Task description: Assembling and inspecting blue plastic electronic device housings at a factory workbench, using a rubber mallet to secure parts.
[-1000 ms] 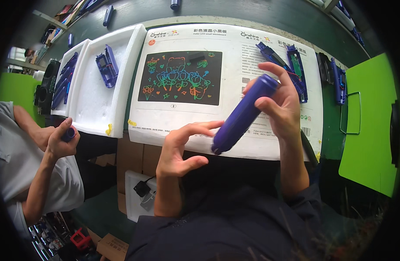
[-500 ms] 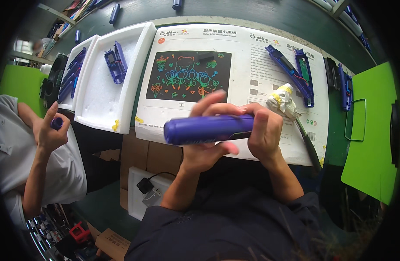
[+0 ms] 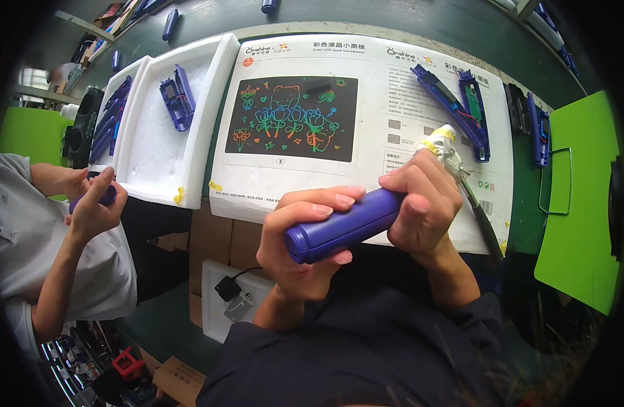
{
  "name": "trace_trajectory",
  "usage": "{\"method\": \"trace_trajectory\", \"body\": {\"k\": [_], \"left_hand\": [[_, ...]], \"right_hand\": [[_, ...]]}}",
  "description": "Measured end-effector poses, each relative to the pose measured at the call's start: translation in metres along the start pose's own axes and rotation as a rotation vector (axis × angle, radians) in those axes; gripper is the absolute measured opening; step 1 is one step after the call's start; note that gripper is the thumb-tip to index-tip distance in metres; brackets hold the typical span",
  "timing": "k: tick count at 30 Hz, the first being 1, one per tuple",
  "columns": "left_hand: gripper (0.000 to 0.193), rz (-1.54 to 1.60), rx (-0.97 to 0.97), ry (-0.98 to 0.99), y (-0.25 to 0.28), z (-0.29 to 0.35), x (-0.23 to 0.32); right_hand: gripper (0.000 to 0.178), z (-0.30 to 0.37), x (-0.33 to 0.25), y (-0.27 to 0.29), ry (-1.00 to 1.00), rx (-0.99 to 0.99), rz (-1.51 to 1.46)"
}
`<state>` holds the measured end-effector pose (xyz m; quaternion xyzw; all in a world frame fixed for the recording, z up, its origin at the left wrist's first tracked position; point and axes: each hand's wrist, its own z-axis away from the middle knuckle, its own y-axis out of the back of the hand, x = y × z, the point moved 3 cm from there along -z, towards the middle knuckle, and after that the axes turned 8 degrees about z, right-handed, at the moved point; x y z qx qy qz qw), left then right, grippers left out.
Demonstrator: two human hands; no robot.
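In front of my chest, both hands hold a dark blue cylindrical plastic housing (image 3: 342, 227) with a seam along its side. My left hand (image 3: 291, 247) wraps round the rounded end, with the fingers over the top and the thumb below. My right hand (image 3: 424, 207) grips the opposite end, which it partly hides. Just beyond the right hand lies a hammer-like tool with a dark handle (image 3: 480, 220) and a head wrapped in white material and yellow tape (image 3: 439, 146). Farther back rests an opened blue housing (image 3: 451, 112), with a green circuit board and wires inside.
A white printed board (image 3: 373, 81) covers the bench before me. White foam trays (image 3: 149, 180) at left hold blue housing parts (image 3: 178, 98). More parts (image 3: 539, 129) lie at right, beside a green panel (image 3: 576, 210). A co-worker's hand (image 3: 95, 203) holds a blue piece.
My left hand has closed round the housing, its fingers now over the top. The housing has tilted, its left end lower and nearer me. The co-worker's two hands have come together.
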<state>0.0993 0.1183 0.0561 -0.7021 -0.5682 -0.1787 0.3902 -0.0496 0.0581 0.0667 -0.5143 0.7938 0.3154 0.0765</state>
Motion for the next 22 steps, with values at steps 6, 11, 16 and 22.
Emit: {"method": "trace_trajectory", "body": {"k": [6, 11, 16, 22], "left_hand": [[0.047, -0.139, 0.107, -0.040, 0.003, 0.000, -0.011], [0.054, 0.190, 0.283, 0.116, 0.018, 0.012, -0.030], [0.050, 0.236, 0.144, 0.085, 0.024, 0.015, -0.037], [0.056, -0.486, -0.153, 0.225, 0.030, 0.008, -0.023]], "right_hand": [[0.037, -0.011, 0.012, -0.023, -0.214, -0.151, -0.114], [0.035, -0.010, 0.028, -0.005, -0.327, -0.171, -0.157], [0.067, 0.029, 0.044, -0.003, -0.960, -0.212, -1.014], [0.067, 0.005, 0.044, -0.002, -0.640, -0.263, -0.659]]}}
